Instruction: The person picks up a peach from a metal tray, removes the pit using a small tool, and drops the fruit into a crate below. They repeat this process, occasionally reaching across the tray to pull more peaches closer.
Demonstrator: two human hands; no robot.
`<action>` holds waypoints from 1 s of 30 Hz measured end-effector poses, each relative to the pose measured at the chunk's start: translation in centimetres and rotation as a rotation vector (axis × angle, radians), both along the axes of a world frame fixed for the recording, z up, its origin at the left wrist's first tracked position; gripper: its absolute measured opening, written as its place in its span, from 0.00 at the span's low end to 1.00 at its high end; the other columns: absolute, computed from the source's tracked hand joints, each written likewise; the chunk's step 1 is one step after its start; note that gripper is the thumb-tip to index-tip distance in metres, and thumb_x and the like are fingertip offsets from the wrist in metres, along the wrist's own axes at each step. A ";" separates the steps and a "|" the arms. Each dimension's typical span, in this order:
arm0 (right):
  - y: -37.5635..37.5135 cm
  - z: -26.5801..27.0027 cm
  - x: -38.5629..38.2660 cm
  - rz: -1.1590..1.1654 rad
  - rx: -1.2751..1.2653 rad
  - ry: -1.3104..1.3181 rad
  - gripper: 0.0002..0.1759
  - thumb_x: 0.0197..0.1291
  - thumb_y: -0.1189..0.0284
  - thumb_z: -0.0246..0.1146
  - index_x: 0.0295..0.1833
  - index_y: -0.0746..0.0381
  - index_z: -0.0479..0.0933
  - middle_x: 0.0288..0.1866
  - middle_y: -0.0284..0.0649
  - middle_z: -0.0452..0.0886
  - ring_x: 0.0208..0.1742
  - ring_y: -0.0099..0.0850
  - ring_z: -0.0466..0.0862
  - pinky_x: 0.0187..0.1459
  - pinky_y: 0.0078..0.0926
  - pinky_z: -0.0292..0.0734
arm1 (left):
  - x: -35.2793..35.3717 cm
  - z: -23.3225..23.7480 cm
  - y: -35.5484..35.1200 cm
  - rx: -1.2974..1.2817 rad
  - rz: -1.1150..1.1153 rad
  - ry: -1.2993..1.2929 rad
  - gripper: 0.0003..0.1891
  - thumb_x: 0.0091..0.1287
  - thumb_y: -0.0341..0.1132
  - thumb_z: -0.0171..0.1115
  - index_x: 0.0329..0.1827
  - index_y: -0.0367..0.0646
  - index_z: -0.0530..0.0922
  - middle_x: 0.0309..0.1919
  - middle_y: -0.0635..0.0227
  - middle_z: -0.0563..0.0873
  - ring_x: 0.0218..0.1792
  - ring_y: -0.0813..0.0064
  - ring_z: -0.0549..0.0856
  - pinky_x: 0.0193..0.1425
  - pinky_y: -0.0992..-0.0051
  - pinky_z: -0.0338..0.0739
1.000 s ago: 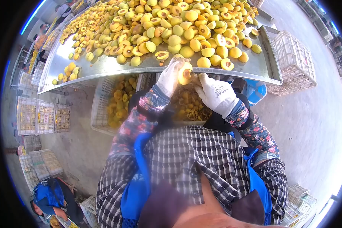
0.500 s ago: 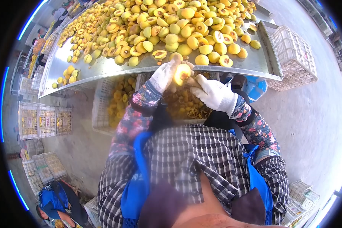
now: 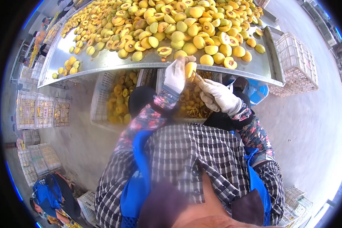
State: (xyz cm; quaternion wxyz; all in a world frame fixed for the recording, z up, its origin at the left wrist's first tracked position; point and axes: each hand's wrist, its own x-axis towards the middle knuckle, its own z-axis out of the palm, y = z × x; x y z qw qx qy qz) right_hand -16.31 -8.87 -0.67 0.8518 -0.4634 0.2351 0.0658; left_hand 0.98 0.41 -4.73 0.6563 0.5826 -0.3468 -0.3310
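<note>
Many yellow fruit halves (image 3: 177,36), some showing a brown centre, lie heaped on a metal table (image 3: 114,67). Just off its near edge, my gloved left hand (image 3: 176,74) grips a yellow fruit half (image 3: 190,70), its fingers behind the fruit. Close to the right of that fruit is my gloved right hand (image 3: 219,95), closed round a small thin tool (image 3: 198,77) whose tip points at the fruit. The tool's exact shape is hard to make out. Below both hands, a crate (image 3: 160,78) holds brownish fruit pieces.
Left of that crate stands another crate (image 3: 96,108) of yellow fruit. A white crate (image 3: 297,62) is at the table's right end, with a blue container (image 3: 257,91) under the table. Stacked crates (image 3: 41,110) stand at the left; a person in blue (image 3: 49,194) is at the lower left.
My left hand has turned and shifted slightly right, so the fruit half now appears more side-on. My right hand has moved a little right and down. The whole view has shifted slightly.
</note>
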 end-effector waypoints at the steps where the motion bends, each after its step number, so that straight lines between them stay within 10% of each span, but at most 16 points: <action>1: 0.0 -0.3 0.1 -0.016 0.017 -0.008 0.14 0.75 0.55 0.52 0.48 0.54 0.69 0.20 0.29 0.67 0.11 0.20 0.62 0.12 0.17 0.56 | -0.9 -0.1 0.0 -0.145 0.084 0.067 0.25 0.81 0.47 0.42 0.63 0.32 0.74 0.52 0.62 0.83 0.46 0.78 0.82 0.50 0.80 0.77; 3: 0.3 -1.1 0.0 -0.058 0.054 -0.025 0.14 0.75 0.54 0.51 0.45 0.53 0.69 0.20 0.30 0.67 0.11 0.20 0.62 0.12 0.18 0.56 | -3.0 -0.6 -0.8 -0.432 0.241 0.202 0.24 0.80 0.47 0.43 0.60 0.33 0.76 0.48 0.63 0.85 0.43 0.77 0.83 0.47 0.79 0.78; 19: 2.2 -0.9 -0.5 0.048 0.100 -0.058 0.21 0.73 0.51 0.54 0.47 0.59 0.75 0.19 0.24 0.65 0.14 0.17 0.61 0.14 0.17 0.52 | -2.1 3.0 0.4 0.072 -0.015 0.676 0.28 0.74 0.58 0.52 0.41 0.35 0.78 0.36 0.51 0.86 0.33 0.59 0.88 0.36 0.65 0.86; 26: 1.7 -2.4 -1.6 0.252 0.618 -0.241 0.19 0.74 0.53 0.52 0.47 0.59 0.75 0.18 0.25 0.66 0.12 0.16 0.62 0.13 0.16 0.53 | -1.9 2.1 0.1 -0.060 0.017 0.795 0.27 0.73 0.57 0.54 0.46 0.35 0.76 0.39 0.51 0.85 0.36 0.57 0.88 0.38 0.63 0.86; 30: 1.2 -3.8 -2.5 0.250 -0.416 -0.042 0.17 0.74 0.57 0.54 0.49 0.62 0.72 0.24 0.36 0.73 0.18 0.27 0.70 0.21 0.22 0.63 | 0.6 0.2 1.3 -0.075 0.101 0.546 0.24 0.74 0.52 0.56 0.44 0.34 0.80 0.36 0.57 0.86 0.35 0.66 0.87 0.38 0.68 0.85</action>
